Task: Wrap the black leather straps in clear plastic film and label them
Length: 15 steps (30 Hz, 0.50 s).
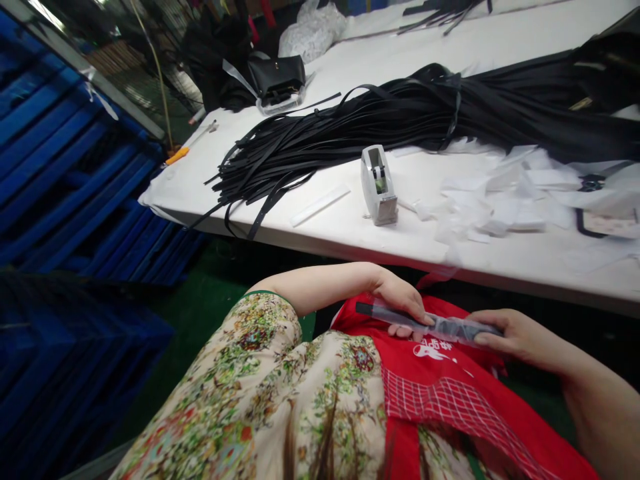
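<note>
Low over my lap, in front of the red apron (450,387), I hold a black strap in a clear plastic sleeve (453,327). My left hand (403,300) pinches it near the middle, and the strap's bare black end sticks out to the left. At the right end, my right hand (510,333) grips it between thumb and fingers. The sleeve looks crumpled between the two hands. On the table edge beyond my hands stands a grey tape dispenser (380,187).
A long bundle of black straps (300,147) lies across the white table (330,230). White paper and plastic scraps (515,200) are heaped at right. A black bag (277,80) and a clear plastic bag (313,30) sit farther back. Blue pallets (60,167) stand at left.
</note>
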Tool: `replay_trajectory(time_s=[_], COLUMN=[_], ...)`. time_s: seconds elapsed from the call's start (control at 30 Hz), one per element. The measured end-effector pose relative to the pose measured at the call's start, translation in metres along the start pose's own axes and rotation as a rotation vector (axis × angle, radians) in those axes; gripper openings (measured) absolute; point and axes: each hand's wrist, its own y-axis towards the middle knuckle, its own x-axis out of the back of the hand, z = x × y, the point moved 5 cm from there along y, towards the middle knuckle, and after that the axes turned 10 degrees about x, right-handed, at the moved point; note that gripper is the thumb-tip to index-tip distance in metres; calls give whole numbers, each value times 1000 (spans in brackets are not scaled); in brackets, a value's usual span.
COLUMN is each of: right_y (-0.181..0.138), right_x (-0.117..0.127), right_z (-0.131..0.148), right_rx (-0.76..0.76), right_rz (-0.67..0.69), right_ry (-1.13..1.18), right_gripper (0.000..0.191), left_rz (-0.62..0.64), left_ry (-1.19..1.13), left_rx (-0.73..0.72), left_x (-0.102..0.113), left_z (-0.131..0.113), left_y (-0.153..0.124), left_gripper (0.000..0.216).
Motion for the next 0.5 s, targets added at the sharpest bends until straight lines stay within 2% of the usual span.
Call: replay_trajectory(time_s=[0.1, 0.2, 0.37, 0.5], right_y=[8, 16, 13, 7], right_x=[-12, -16, -5, 7], right_z=[17, 24, 17, 16], right_rx=[41, 72, 49, 69], right_rz=[47, -16, -94, -111], right_ry=[-3, -31, -25, -54], right_gripper=[43, 42, 43, 42], left_rz=[-43, -90, -178, -173], left_ry=[-30, -58, -162, -208], left_rx=[-38, -53, 3, 92], left_x=[0, 1, 7, -7], left_z=[-4, -4, 10, 16], left_y=[4, 5, -11, -34], left_gripper=[27, 30, 32, 26])
